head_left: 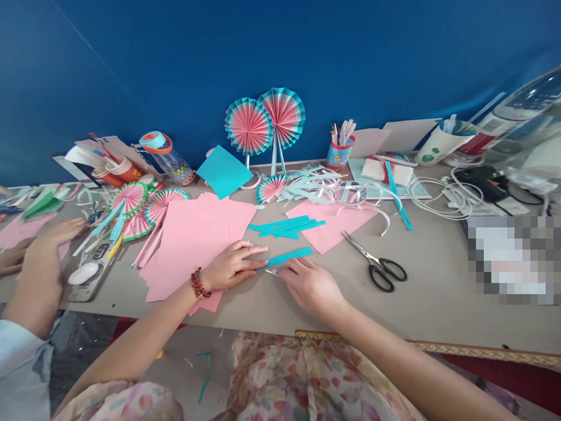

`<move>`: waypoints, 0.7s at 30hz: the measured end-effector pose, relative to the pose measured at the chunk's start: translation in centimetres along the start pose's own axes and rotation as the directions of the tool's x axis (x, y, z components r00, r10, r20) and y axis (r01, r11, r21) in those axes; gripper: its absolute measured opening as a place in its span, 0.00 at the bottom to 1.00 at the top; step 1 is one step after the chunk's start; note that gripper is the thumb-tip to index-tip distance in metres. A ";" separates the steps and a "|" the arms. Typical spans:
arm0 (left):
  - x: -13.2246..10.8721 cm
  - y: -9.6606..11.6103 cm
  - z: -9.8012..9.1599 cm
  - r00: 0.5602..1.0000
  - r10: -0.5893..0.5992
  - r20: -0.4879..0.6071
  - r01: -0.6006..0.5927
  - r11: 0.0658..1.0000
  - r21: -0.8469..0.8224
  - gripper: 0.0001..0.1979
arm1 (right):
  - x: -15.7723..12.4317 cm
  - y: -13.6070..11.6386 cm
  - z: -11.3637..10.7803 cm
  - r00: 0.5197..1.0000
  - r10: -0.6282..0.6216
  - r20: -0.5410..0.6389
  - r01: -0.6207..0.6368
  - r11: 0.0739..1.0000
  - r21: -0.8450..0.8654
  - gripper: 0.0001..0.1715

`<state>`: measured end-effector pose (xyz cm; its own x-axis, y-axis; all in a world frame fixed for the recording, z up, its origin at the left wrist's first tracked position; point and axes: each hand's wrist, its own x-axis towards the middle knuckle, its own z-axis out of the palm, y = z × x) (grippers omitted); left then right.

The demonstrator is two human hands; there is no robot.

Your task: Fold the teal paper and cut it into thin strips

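Note:
A blue paper strip [290, 256] lies on the table between my two hands. My left hand [230, 266] rests flat with its fingers stretched out, the fingertips at the strip's left end and the palm side over the pink paper sheets [188, 228]. My right hand [312, 285] is closed in a pinch just below the strip. From its fingers sticks a slim tool with a pale pointed tip [272, 272]; the rest of it is hidden in the hand. Several more blue strips [284, 225] lie just beyond, partly over a pink sheet [335, 225].
Black-handled scissors [377, 263] lie open to the right. White paper scraps [311, 184], a blue square [224, 172] and pleated paper fans [283, 117] are at the back. A pencil cup [339, 153] stands by the wall. A co-worker's hand [61, 229] is at the left.

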<state>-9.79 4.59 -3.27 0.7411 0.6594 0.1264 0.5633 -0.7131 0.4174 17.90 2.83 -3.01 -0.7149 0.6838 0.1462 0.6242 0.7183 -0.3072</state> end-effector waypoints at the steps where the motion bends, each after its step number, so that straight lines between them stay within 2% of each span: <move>1: 0.1 0.0 0.1 1.000 -0.014 -0.014 0.014 1.000 -0.009 0.18 | 0.0 0.0 0.0 1.000 0.000 0.000 0.000 1.000 0.000 0.14; 7: 0.5 0.1 0.4 0.996 -0.066 -0.057 0.064 0.997 -0.033 0.15 | 0.1 0.0 -0.1 1.000 -0.003 0.000 0.003 1.000 -0.017 0.12; 21: 0.4 0.0 0.3 0.998 -0.048 -0.030 0.048 0.999 -0.026 0.18 | 0.1 -0.3 0.4 0.999 -0.031 -0.034 0.031 0.999 0.012 0.13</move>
<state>-9.41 4.77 -3.49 0.7019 0.6998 0.1326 0.5883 -0.6746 0.4459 17.48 2.67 -3.31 -0.7227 0.6653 0.1870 0.5978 0.7376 -0.3139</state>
